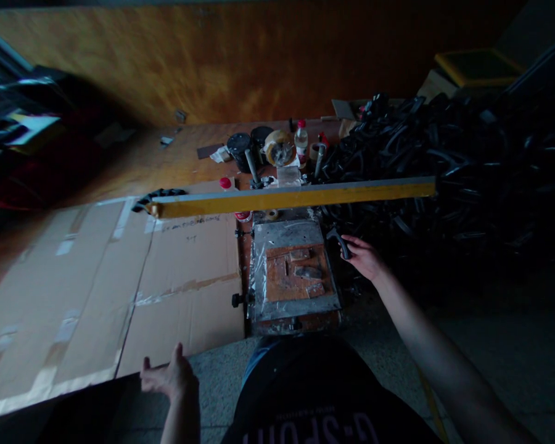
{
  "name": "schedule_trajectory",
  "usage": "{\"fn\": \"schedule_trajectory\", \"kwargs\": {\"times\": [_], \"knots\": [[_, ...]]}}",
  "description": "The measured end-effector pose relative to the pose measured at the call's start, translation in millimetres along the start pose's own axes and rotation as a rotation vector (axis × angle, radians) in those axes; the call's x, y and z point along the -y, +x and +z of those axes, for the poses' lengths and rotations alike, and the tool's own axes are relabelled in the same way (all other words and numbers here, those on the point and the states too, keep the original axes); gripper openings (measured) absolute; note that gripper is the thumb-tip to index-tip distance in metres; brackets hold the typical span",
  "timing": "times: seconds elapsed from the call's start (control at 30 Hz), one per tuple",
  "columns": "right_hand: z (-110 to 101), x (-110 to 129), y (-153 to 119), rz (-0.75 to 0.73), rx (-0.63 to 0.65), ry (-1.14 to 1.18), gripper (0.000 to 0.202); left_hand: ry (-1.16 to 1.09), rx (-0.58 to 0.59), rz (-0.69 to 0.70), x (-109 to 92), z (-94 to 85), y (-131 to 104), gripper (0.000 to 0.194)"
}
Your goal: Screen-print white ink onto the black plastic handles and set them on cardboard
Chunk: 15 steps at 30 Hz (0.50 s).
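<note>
My right hand point(364, 259) grips a black curved plastic piece point(341, 243), shaped like a handle, just right of a metal plate point(287, 233). On that plate lies a wooden board point(280, 290) carrying a few small worn blocks, among them a dark one point(308, 272). My left hand point(169, 373) is open with its fingers spread, by the front edge of flattened cardboard point(185, 314), and nothing is in it. A long yellow beam point(296, 200) with a grey top edge spans above the far side of the plate. Its left end bears a dark ribbed strip point(160, 196).
A large heap of black plastic pieces point(425, 148) covers the bench's right side. Behind the beam stand a black tub point(239, 151), a tape roll point(280, 148) and a red-capped bottle point(301, 142). Black knobs point(237, 300) stick out from the plate's edges. A wooden panel point(259, 61) closes the back.
</note>
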State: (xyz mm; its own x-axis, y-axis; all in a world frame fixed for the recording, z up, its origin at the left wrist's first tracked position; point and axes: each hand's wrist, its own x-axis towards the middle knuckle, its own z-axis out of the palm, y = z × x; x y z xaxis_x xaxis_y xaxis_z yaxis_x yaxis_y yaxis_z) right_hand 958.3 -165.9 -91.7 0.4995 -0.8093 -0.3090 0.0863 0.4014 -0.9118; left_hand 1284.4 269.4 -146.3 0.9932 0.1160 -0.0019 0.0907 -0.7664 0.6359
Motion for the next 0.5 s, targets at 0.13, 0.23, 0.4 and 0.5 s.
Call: {"fn": "schedule_trajectory", "kwargs": {"times": [0.13,0.23,0.4,0.5], "knots": [[31.9,17.8,-28.9,0.045,0.112,0.199,0.028,-0.126,-0.107,-0.025,-45.6,-2.6,-7.4,0.082],[61.0,22.8,-48.2,0.107,0.222,0.262,0.027,-0.341,0.140,0.132,-102.9,2.4,-33.4,0.062],[108.6,11.1,-76.8,0.270,0.444,0.248,0.026,-0.619,0.837,0.327,-201.5,23.2,-102.1,0.053],[129.2,1.0,-86.2,0.222,0.486,0.042,0.026,-0.475,1.022,0.506,-237.0,33.1,-131.7,0.048]]}}
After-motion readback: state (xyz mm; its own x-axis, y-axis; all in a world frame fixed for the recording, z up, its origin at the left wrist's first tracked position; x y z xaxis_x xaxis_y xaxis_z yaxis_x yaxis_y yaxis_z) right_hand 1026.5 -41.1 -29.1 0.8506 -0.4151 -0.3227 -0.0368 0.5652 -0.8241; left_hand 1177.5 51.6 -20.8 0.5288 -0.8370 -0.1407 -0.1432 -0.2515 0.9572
